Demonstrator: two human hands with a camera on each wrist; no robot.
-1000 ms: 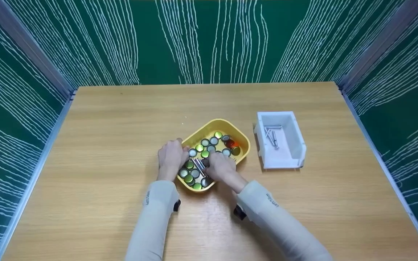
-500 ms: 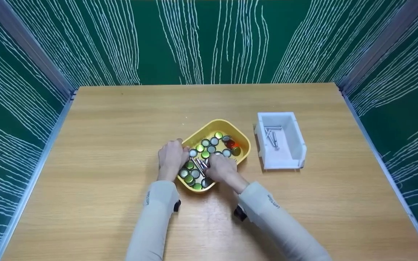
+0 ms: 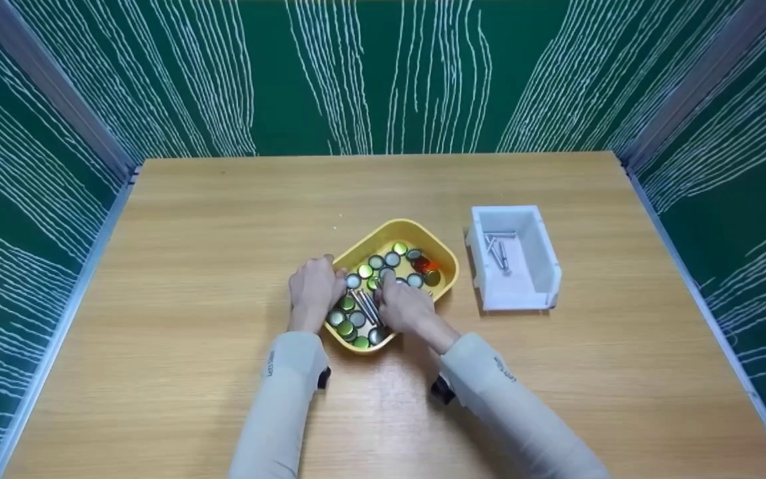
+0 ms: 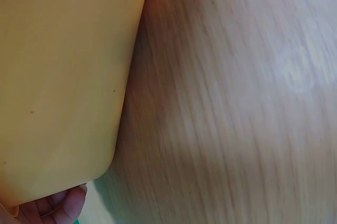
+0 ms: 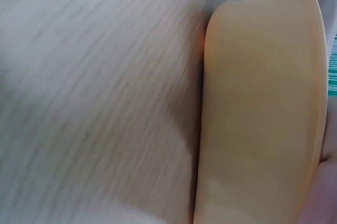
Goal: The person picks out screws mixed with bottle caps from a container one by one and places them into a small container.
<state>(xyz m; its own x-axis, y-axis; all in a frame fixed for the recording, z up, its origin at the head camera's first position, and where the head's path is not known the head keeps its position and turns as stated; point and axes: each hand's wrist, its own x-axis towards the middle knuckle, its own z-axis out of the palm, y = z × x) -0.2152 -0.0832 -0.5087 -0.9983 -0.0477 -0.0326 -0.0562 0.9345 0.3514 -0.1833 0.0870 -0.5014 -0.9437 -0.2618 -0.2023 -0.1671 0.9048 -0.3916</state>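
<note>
At frame centre, the left hand point(image 3: 314, 289) grips the yellow tray's point(image 3: 416, 231) rim; the right hand point(image 3: 404, 305) curls over loose bolts point(image 3: 364, 306) among bottle caps point(image 3: 375, 262), grip unclear.

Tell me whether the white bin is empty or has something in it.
Not empty. The white bin holds a few metal bolts lying at its far end; the rest of its floor is bare.

Smooth yellow plastic tray point(image 3: 364, 250) holds shiny metal bottle caps point(image 3: 354, 318); matt white plastic bin point(image 3: 533, 266) holds steel screws point(image 3: 500, 250); wood-grain table point(image 3: 223, 226)
</note>
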